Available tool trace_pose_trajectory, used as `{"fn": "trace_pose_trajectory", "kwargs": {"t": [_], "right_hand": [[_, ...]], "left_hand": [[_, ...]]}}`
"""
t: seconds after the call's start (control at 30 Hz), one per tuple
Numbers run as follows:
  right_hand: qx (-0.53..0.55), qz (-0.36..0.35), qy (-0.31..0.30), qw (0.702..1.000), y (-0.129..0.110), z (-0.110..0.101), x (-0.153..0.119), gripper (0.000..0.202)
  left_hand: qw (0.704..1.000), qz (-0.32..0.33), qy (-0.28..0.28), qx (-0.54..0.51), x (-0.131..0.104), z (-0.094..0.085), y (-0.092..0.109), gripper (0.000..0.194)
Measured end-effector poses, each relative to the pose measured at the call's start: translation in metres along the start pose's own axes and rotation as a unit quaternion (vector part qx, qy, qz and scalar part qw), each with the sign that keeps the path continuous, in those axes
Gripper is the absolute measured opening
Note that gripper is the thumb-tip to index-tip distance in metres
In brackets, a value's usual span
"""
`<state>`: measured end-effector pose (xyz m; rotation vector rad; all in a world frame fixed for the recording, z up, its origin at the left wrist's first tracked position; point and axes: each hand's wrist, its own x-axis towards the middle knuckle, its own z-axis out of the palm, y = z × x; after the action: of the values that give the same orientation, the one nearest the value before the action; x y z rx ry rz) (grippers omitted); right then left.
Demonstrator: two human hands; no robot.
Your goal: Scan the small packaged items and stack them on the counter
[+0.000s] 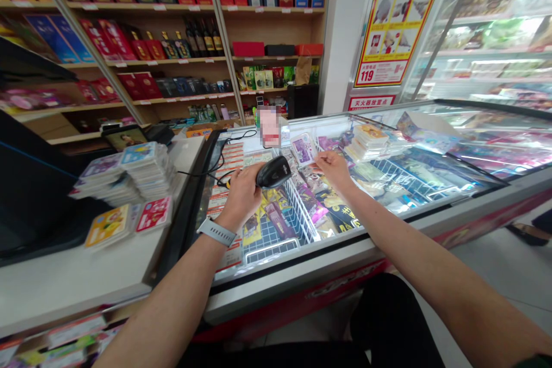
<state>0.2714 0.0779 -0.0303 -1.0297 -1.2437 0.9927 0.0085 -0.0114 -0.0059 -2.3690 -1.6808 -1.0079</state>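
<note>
My left hand (244, 195), a grey band on its wrist, is closed around a black barcode scanner (274, 172) above the glass top of a chest freezer (297, 275). The scanner's head points right, towards a flat white and purple packet (303, 149). My right hand (334, 168) pinches that packet by its right edge, thumb and fingers together, and holds it tilted over the glass. Just right of it stands a stack of similar flat packets (367, 141) with an orange one on top.
On the white counter (116, 267) at left are piles of flat packets (144, 169) beside a dark monitor (30, 172). A black cable (222, 155) runs over the freezer's left end. A crumpled plastic bag (425, 131) lies at its far right. Shelves of boxes stand behind.
</note>
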Motion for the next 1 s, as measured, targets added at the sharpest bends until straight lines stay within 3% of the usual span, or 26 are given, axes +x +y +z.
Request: {"fn": "trace_pose_trajectory", "kwargs": {"t": [0.3, 1.0], "right_hand": [[0.008, 0.009, -0.005, 1.0, -0.0036, -0.0001, -0.0017, 0.03], [0.015, 0.008, -0.009, 1.0, -0.0009, 0.0, -0.0007, 0.036]], "left_hand": [[1.0, -0.006, 0.007, -0.003, 0.001, -0.0019, 0.003, 0.059], [1.0, -0.006, 0.004, 0.006, 0.001, 0.0019, -0.0001, 0.056]]}}
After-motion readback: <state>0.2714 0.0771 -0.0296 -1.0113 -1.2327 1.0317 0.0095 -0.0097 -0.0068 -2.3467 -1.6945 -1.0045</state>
